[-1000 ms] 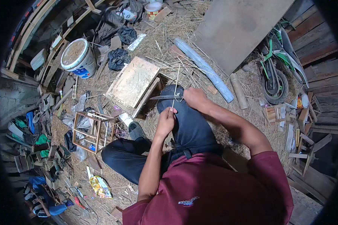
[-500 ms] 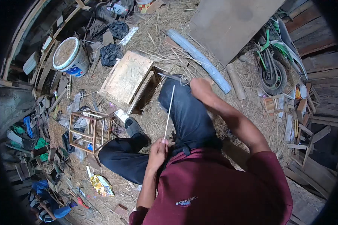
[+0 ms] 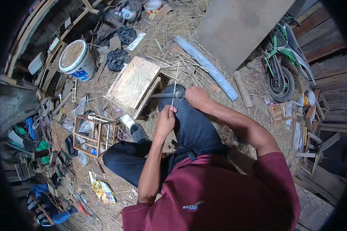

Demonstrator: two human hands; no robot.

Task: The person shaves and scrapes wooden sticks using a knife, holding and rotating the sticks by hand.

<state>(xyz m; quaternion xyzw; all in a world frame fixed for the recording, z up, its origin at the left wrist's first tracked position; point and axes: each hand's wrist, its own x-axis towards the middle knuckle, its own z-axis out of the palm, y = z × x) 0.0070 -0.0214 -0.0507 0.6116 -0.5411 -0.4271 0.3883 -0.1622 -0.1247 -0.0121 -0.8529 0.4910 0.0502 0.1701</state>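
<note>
My left hand [image 3: 165,122] is closed on the lower end of a thin, pale stick [image 3: 176,79], which points up and away over my raised knee [image 3: 169,90]. My right hand [image 3: 197,97] is closed around what looks like a knife [image 3: 160,95], its dark blade reaching left across the knee. The handle is hidden in the fist. Stick and blade cross at the knee; whether they touch, I cannot tell. Just beyond the blade tip is a wooden box [image 3: 133,82] with a pale top and an open, dark side.
A small wooden frame [image 3: 95,134] stands left of my foot. Farther out are a white bucket [image 3: 73,61], a grey-blue tube [image 3: 206,67], a large board [image 3: 241,30] and a green motorbike [image 3: 279,65]. Straw covers the floor. Another person [image 3: 46,206] is at lower left.
My left hand has moved forward from my lap to the knee, carrying the stick up across the blade. My right hand has shifted slightly left and down with the knife.
</note>
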